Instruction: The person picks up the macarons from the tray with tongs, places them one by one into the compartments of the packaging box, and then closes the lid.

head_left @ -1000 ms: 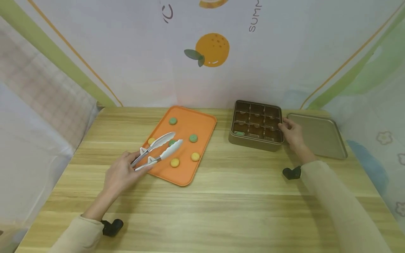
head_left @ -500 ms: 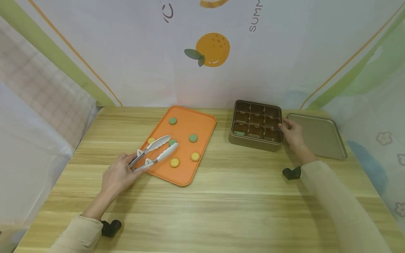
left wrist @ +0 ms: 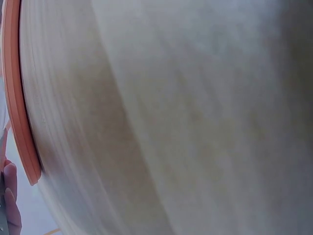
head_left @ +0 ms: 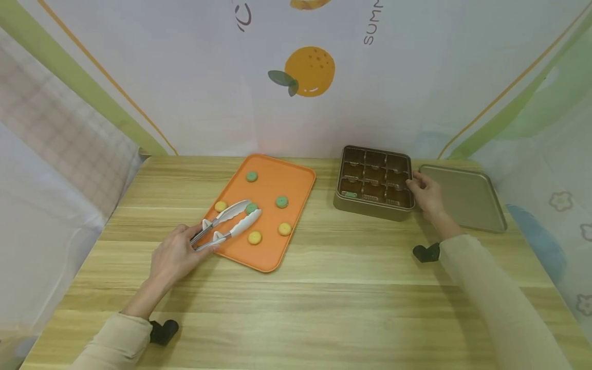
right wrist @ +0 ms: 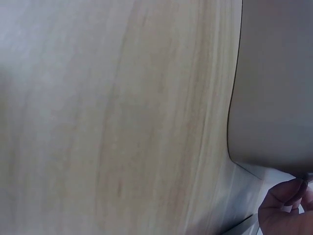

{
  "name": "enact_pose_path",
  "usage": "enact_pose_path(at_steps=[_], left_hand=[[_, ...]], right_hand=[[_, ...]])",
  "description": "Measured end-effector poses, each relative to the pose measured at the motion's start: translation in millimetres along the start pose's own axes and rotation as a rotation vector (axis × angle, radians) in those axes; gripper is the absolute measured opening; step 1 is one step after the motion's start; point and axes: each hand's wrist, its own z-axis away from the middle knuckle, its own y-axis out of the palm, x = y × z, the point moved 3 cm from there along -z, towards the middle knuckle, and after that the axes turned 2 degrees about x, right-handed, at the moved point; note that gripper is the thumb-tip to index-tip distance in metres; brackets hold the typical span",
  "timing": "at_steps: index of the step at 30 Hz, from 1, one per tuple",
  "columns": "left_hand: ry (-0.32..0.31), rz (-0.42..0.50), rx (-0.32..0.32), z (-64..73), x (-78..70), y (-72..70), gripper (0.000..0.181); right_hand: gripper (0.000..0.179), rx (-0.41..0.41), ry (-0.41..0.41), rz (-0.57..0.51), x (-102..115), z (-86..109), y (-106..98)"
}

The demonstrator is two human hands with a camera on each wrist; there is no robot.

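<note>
My left hand (head_left: 173, 257) grips a pair of tongs (head_left: 243, 222) with white scalloped tips, held over the orange tray (head_left: 282, 180). The tips are spread, with a green macaron (head_left: 252, 208) between them; whether they touch it I cannot tell. Several other green and yellow macarons lie apart on the tray, among them a yellow one (head_left: 255, 237). At the right, my right hand (head_left: 427, 198) holds the right rim of a bronze square box (head_left: 373, 208) with a divided brown insert. Something green (head_left: 350, 195) shows in its near left compartment.
A flat bronze lid (head_left: 467, 200) lies on the wooden table (head_left: 314, 318), right of the box and partly behind the right hand. A white printed cloth (head_left: 203, 77) hangs along the table's back edge.
The tongs have shifted slightly left and toward me, and their tips now stand on either side of the middle green macaron. My right hand and the box have stayed in place.
</note>
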Motion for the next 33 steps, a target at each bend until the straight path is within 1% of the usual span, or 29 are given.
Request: enact_pose_path(at_steps=[11,19,26,33], left_hand=[[-0.012,-0.002,0.01,-1.3,0.7,0.2,0.063],[-0.002,0.018,-0.006,0.1,0.7,0.9,0.058],[0.003,0.013,-0.017,-0.2,0.3,1.3,0.056],[0.006,0.008,-0.032,-1.1,0.5,1.8,0.053]], right_hand=[[0.058,0.017,0.005,0.001,2.8,3.3,0.5],[0.056,-0.005,-0.009,0.003,3.9,2.0,0.8],[0.055,-0.015,-0.016,-0.03,4.1,2.4,1.8],[0.054,-0.019,-0.017,-0.035,4.5,3.8,2.0]])
